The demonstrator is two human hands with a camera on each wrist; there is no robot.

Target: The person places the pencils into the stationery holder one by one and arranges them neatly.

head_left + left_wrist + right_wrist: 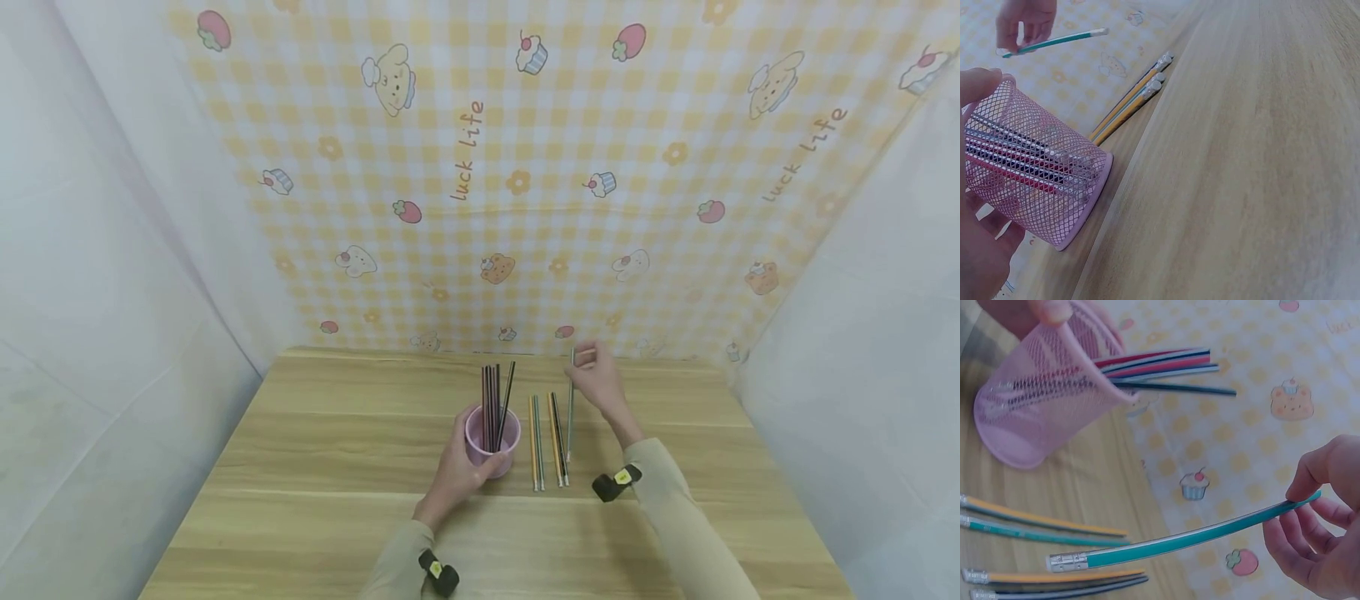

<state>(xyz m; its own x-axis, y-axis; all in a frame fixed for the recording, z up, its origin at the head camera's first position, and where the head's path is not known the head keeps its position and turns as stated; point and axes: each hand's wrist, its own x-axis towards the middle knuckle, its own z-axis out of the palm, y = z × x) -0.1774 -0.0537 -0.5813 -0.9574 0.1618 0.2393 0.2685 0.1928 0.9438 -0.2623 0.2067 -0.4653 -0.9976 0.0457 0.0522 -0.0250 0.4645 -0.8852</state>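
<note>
A pink mesh pen cup (pixel 1035 169) stands on the table, and my left hand (pixel 463 460) grips it round its side. Several dark and red pencils (pixel 1166 365) lean inside it, their silver ends at the bottom. Between thumb and fingers my right hand (pixel 1319 515) pinches a green pencil (pixel 1191 537) near its far end; its white eraser end points towards me. The right wrist view shows that pencil slightly bowed. Left of it on the table lie two pairs of pencils, one orange with green (pixel 537 442), the other orange with black (pixel 558 439).
The wood-grain table (pixel 315 517) runs back to a yellow checked cloth (pixel 555 225) printed with cartoons. White cloth walls (pixel 120 275) stand at the left and right. Each wrist wears a black camera (pixel 617 482).
</note>
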